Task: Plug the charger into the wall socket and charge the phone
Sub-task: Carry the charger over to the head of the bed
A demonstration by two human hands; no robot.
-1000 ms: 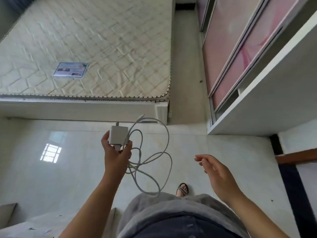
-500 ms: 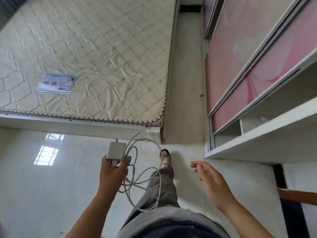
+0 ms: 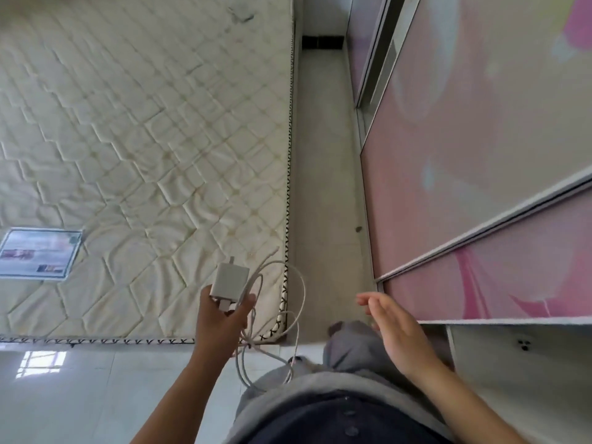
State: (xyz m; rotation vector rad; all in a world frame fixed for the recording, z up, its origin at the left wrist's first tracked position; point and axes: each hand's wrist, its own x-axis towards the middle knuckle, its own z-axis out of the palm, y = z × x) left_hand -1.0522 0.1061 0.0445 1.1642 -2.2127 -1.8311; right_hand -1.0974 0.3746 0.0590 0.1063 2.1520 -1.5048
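My left hand (image 3: 224,318) holds the white charger (image 3: 229,283) pinched between thumb and fingers, its body standing up out of my grip with the prongs pointing up and away from me, towards the far end of the room. The white cable (image 3: 290,299) hangs from it in loose loops, draping down past my wrist and over my grey trousers (image 3: 339,350); its free plug end sticks out above the loops, just over the corner of the bare mattress (image 3: 144,139). My right hand (image 3: 394,331) is empty, fingers spread and relaxed, well apart from the charger and nearer the pink sliding wardrobe doors (image 3: 480,171).

What matters for the coming move is where the socket lies, and I cannot see one, nor the phone. The narrow strip of floor (image 3: 323,171) between bed and wardrobe runs straight ahead of me, and I judge the socket is somewhere up that way. Since the charger already sits in my left hand with prongs leading, that hand is the one placed to push it in; the right is free to gather the trailing cable.
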